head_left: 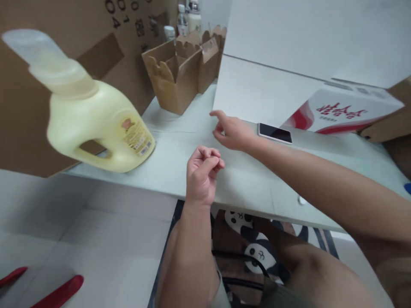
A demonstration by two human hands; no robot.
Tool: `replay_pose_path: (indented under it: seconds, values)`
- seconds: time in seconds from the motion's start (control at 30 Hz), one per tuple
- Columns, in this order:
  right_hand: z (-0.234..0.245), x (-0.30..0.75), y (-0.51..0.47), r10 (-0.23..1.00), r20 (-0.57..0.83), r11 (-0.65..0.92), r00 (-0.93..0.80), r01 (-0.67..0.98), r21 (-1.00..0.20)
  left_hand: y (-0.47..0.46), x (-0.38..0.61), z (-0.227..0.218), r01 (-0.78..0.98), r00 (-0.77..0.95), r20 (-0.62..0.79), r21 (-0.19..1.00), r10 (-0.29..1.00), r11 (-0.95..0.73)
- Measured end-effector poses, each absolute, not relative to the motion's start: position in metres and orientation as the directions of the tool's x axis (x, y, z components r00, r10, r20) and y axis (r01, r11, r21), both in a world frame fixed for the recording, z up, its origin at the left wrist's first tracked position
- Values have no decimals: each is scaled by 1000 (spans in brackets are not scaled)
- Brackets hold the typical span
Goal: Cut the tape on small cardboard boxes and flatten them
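My left hand (204,175) is raised over the near edge of the pale table (244,179). Its thumb presses against curled fingers; anything pinched there is too small to make out. Just beyond it, over the tabletop, is my right hand (233,130). That hand's index finger stretches to the left while the other fingers curl loosely, with no object visible in them. A dark-screened phone (275,133) lies flat by my right wrist. To the left of both hands stands a pale yellow jug (99,124) with a handle and a translucent cap.
Open-topped cardboard boxes (178,81) line the table's back, with bottles (182,21) behind. A large carton (105,51) rises at left. A white and red box (343,111) sits back right. A small white object (302,200) lies under my right forearm. Red objects (61,293) are at lower left.
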State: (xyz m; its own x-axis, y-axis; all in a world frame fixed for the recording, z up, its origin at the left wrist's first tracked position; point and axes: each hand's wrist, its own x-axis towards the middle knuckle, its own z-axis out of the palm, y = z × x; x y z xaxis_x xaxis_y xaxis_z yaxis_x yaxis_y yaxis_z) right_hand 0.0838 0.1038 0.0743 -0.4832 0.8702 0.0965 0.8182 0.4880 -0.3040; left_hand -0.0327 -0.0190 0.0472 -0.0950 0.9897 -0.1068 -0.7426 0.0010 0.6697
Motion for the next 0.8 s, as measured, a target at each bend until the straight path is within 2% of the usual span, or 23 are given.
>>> replay_pose_path:
  seconds: [0.13, 0.33, 0.47, 0.53, 0.6, 0.67, 0.73, 0.8]
  values:
    - [95, 16, 149, 871, 131, 490, -473, 827, -277, -20, -49, 49, -773, -121, -99, 633, 988, -31]
    - [108, -34, 198, 925, 66, 376, -373, 879, -294, -18, -61, 47, -803, -142, -130, 595, 981, -38]
    - [98, -29, 210, 938, 121, 347, -326, 892, -290, -18, -65, 48, -796, -162, -153, 605, 975, -37]
    - [90, -15, 201, 929, 183, 364, -321, 880, -304, -19, -67, 48, -779, -229, -182, 623, 956, -68]
    - [80, 9, 178, 901, 284, 418, -327, 826, -377, -21, -68, 47, -764, -330, -212, 632, 920, -128]
    - [68, 43, 142, 874, 389, 469, -292, 718, -515, -22, -69, 43, -742, -447, -232, 635, 864, -214]
    - [54, 81, 96, 859, 484, 487, -169, 566, -665, -23, -70, 35, -655, -597, -194, 678, 779, -333]
    - [43, 119, 43, 818, 574, 500, 16, 473, -726, -22, -70, 27, -468, -755, -78, 760, 652, -451]
